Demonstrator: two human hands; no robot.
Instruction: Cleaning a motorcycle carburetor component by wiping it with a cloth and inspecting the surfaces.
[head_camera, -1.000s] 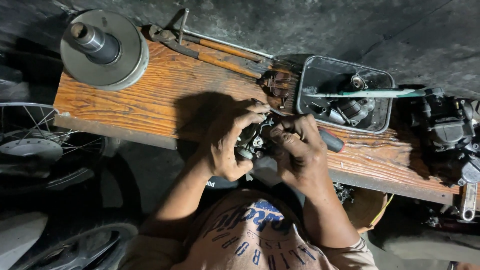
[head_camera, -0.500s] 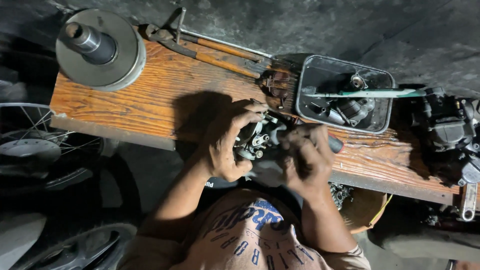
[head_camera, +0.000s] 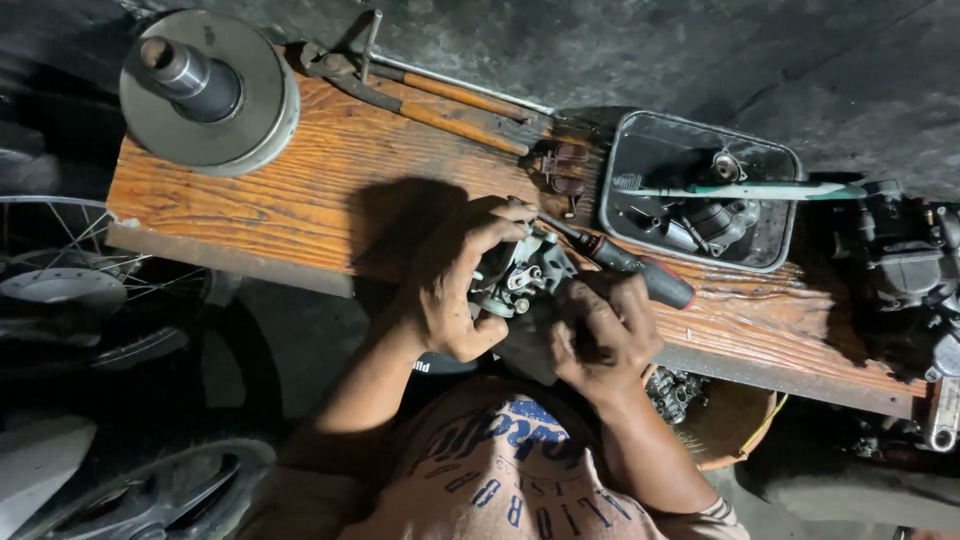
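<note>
Part in hand: small grey metal carburettor (head_camera: 520, 278), held just above the near edge of the wooden board (head_camera: 300, 195), between both hands
Left hand (head_camera: 455, 290): wrapped around the carburettor's left side, fingers curled over its top, firm hold
Right hand (head_camera: 600, 335): cupped under and against the carburettor's right side; fingers bent, whether they clamp it cannot be told
Screwdriver (head_camera: 630, 265): dark shaft, black and red handle, lying on the board just beyond the right hand, tip pointing toward the carburettor
Metal tray (head_camera: 775, 255): on the board to the right, holding small engine parts, a toothbrush (head_camera: 740, 190) laid across its rim
Far edge of board: pliers (head_camera: 400, 100) with orange handles
Left end of board: round clutch assembly (head_camera: 205, 95) with upright shaft
Off the board, left: spoked wheel (head_camera: 70, 285)
</note>
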